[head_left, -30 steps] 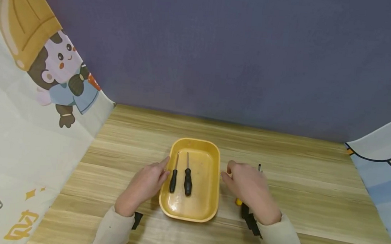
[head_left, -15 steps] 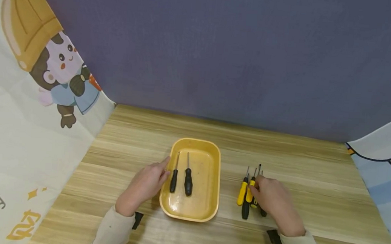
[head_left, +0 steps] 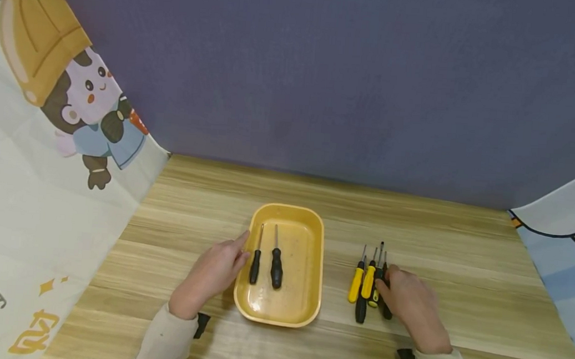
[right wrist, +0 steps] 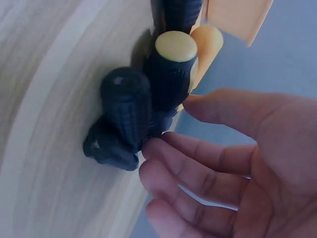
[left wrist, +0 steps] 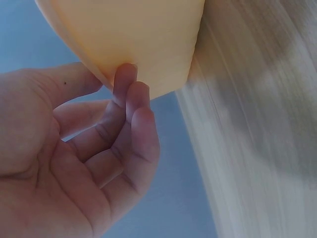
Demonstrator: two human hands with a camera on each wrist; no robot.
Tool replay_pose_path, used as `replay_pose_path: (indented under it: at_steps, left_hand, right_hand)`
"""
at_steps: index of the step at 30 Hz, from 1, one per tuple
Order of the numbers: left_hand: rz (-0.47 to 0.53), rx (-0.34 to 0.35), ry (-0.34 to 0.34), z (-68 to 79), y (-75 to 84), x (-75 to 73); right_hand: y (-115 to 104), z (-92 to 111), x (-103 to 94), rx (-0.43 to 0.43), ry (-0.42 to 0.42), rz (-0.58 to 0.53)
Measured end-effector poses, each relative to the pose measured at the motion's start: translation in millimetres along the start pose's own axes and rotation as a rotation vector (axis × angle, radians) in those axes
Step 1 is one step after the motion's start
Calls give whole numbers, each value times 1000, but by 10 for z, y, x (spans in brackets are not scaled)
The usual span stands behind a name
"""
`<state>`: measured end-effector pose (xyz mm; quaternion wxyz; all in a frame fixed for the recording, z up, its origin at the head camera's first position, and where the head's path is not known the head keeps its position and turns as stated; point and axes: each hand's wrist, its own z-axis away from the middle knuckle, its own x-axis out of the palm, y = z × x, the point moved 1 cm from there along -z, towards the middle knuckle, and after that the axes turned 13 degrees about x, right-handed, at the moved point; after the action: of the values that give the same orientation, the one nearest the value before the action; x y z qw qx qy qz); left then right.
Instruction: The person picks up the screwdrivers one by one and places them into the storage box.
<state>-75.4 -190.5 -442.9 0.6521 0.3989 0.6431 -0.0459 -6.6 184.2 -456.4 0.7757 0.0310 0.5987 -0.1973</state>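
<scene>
The rightmost black-handled screwdriver (head_left: 387,310) points away from you at the left edge of your half-spread, empty right hand (head_left: 412,307), while your left hand (head_left: 212,270) pinches the yellow tray (head_left: 301,275).

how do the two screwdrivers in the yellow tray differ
The left screwdriver has a slim, fairly straight handle; the right screwdriver has a thicker, more contoured one. The left screwdriver lies close to the left wall of the yellow tray, while the right screwdriver lies nearer the middle. Both have black handles and thin shafts pointing toward the tray's far end.
</scene>
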Motion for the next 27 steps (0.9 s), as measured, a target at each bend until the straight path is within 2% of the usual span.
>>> replay_pose_path:
  at_steps: [17, 27]
  left_hand:
    - [0, 12, 12, 10, 1, 13]
    - [-10, 3, 7, 6, 3, 18]
  right_hand:
    - [117, -70, 59, 57, -19, -64]
    - [148, -85, 59, 97, -70, -62]
